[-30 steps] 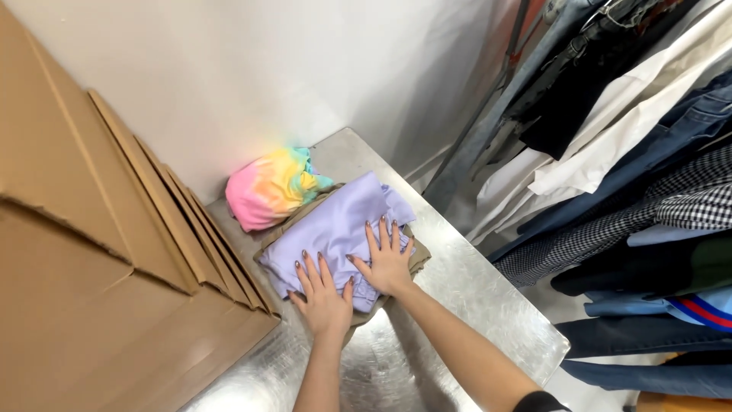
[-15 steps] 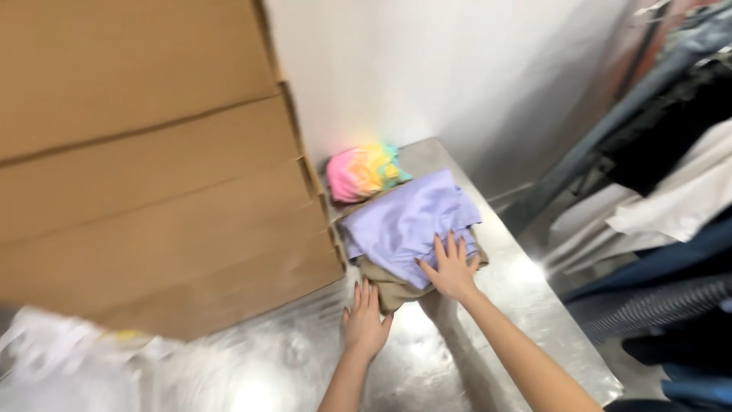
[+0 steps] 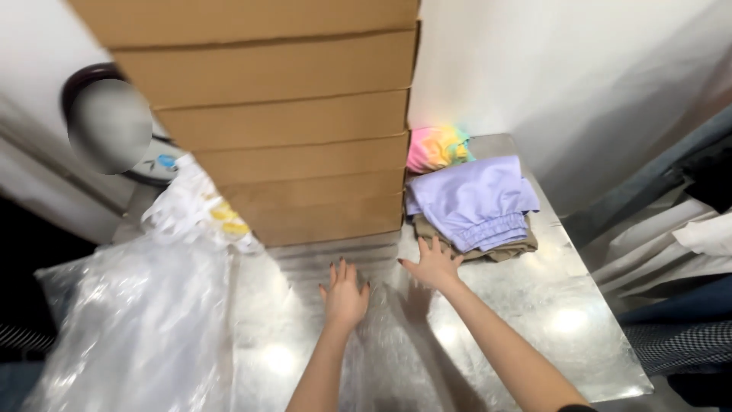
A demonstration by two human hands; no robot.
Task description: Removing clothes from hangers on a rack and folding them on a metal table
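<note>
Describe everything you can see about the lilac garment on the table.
The lilac garment is a soft, thin-looking fabric piece, folded flat, with a gathered elastic band along its near edge. It lies on a folded tan garment on the steel table, beside the cardboard stack and in front of a tie-dye bundle. Neither hand touches it.

We see the khaki garment (image 3: 499, 248) mostly hidden under the lilac shorts (image 3: 474, 200). The cardboard stack (image 3: 282, 114) covers part of the tie-dye bundle (image 3: 436, 147), and our clear plastic bag (image 3: 137, 320) runs off the bottom edge.
</note>
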